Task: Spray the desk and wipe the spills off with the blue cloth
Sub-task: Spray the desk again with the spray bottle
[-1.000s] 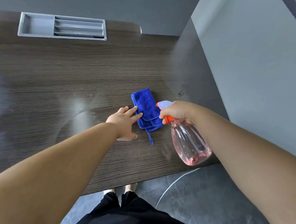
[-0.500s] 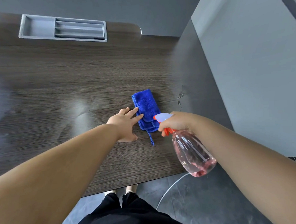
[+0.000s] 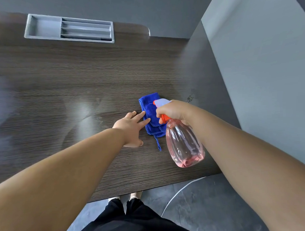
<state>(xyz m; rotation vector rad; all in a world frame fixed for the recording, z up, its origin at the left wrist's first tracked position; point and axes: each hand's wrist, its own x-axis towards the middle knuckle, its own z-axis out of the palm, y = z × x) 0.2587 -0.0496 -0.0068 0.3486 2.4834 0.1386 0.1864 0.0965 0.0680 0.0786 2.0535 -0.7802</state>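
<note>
Swung back up, the right hand [image 3: 172,110] clamps its grip on the clear pink plastic spray bottle [image 3: 184,145] over the folded blue cloth [image 3: 149,108] right of centre, which the left hand [image 3: 129,128], grip spread flat, steadies on the dark wood-grain tabletop [image 3: 78,80], likely for wiping.

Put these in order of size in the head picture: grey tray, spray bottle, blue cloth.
Largest: grey tray.
Next: spray bottle, close behind; it is held nearer the camera, so this is unsure.
Smallest: blue cloth, partly hidden by the bottle.
</note>
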